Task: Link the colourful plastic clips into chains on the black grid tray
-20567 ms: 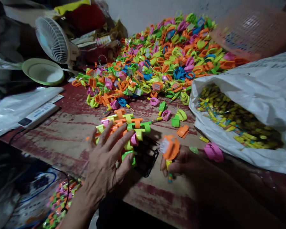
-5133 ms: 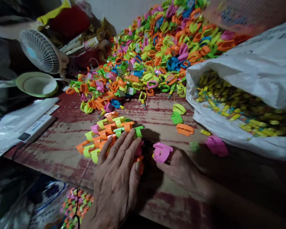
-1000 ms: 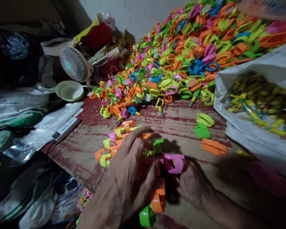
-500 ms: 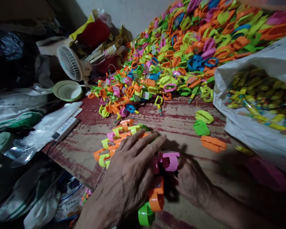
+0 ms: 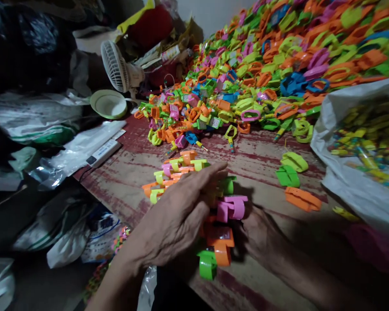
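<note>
Worn red-brown tabletop [image 5: 123, 172]: your left hand [image 5: 178, 220] lies spread over the small cluster of bright plastic rings [image 5: 181, 177] at centre; right hand [image 5: 262, 237] pinches a pink plastic ring [image 5: 231, 208]. Huge loose ring heap [image 5: 278, 56] upper right remains.

Head cam, looks fwd/down, close over table [image 5: 123, 172].

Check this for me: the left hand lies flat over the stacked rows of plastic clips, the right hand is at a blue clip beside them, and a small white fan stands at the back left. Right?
Not quite: the clip at the right hand is pink, not blue, as the head view shows. The rest holds: the left hand lies over the stacked rows of clips, and the small white fan stands at the back left.
</note>
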{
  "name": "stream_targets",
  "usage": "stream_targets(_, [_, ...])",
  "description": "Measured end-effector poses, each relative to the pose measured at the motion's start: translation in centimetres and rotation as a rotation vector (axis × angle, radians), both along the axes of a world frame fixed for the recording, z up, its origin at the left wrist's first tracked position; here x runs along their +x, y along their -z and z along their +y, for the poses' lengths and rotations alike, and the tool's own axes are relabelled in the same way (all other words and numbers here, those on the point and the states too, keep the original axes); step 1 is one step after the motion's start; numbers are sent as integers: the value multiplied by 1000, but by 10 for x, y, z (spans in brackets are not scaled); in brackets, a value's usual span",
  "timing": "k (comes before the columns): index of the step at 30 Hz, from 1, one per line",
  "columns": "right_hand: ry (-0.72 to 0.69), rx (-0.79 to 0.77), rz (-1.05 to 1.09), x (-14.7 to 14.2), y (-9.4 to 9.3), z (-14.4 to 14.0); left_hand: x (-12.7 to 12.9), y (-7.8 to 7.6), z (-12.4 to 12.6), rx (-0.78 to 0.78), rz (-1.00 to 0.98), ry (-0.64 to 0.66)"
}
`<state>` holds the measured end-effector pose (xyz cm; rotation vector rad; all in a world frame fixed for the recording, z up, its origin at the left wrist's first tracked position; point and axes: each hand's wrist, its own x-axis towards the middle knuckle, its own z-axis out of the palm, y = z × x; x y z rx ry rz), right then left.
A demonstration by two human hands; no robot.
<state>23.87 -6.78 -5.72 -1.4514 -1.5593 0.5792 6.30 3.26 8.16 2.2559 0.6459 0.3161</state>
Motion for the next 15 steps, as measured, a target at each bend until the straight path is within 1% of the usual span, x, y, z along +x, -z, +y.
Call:
stream_targets(2, [15,-46,1,0,0,-1,3,-2,-2,57,21,28])
stream_targets(4, [28,-48,-13,-1,-1,-1,4,-1,-4,143,39,48])
stream_targets(7, [-20,26,-98,1,-3,-1,5,6,-5,273,51,25])
stream_targets(9, [-52,87,-161,3,-3,-1,5,10,-5,326,57,13])
stream_targets(12, [7,152,-190,5,1,0,5,11,-5,364,62,32])
stream_targets(15, [65,164,-147,3,6,2,6,8,-5,386,72,67])
